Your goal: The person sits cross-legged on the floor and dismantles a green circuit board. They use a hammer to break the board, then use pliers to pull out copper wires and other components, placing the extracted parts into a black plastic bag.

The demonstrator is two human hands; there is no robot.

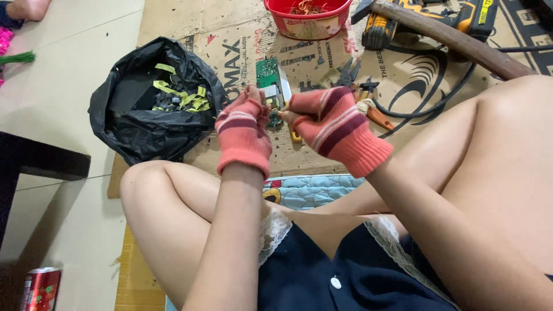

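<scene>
Person sits cross-legged on flattened cardboard on the floor, both hands in coral-pink striped fingerless gloves, raised over the cardboard's middle. Left hand pinches the lower end of a small green circuit board, fingers closed tight on it. The board is narrow, green, with small parts on its face and a pale strip along its right side; lower part hidden behind the hands. Right hand closed around a yellow-handled tool, only a bit of handle showing below the fist; tip sits at the board between the two hands, exact contact can't tell. Black plastic bag at the cardboard's left edge, open, holding yellow-green strips and dark scraps. Red bowl at the cardboard's far edge with coppery wire bits inside. Pliers and an orange-handled tool lie just right of the hands, black cable curling around them. Yellow-black power drill and a wooden handle toward the far right corner. Red can on the floor near left, off the cardboard.
</scene>
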